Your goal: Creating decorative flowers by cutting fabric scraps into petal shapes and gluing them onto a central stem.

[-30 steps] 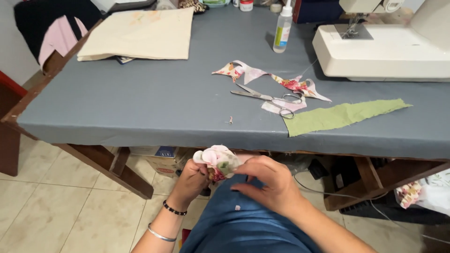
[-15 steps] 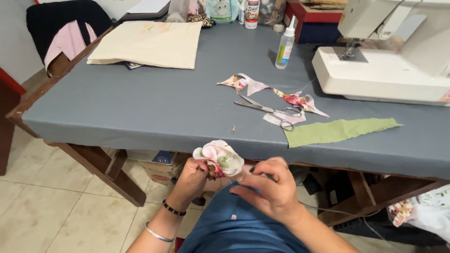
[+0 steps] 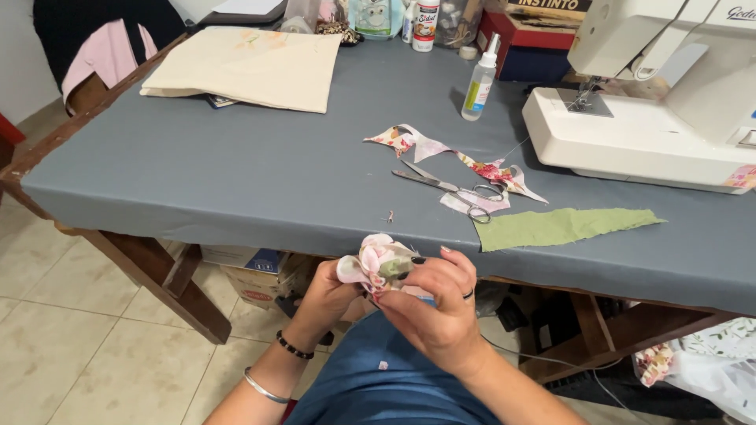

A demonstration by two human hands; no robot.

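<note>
Both hands close on a small fabric flower [image 3: 381, 261], held just below the near edge of the table [image 3: 236, 189] and above the person's lap. Left hand [image 3: 327, 295] grips it from underneath, its fingers mostly hidden behind the cloth; right hand [image 3: 437, 303] pinches the right side, dark-nailed fingertips [image 3: 417, 260] pressed against the folds. What lies between those fingertips is too small to make out, and a needle or thread cannot be told.

Gathered pink and cream petals face up toward the camera; the bundle is roughly round, slightly wider left to right, with no clear long axis. Its underside is hidden by the palms.

On the grey table top lie scissors [image 3: 449, 186], tips pointing up-left, among floral scraps [image 3: 480, 167]. Just to their right a green strip [image 3: 563, 226] runs left to right. A glue bottle [image 3: 479, 81] stands upright near the sewing machine [image 3: 654, 118], which is cut off at the frame's right edge. A beige cloth [image 3: 252, 67] lies at the far left.
</note>
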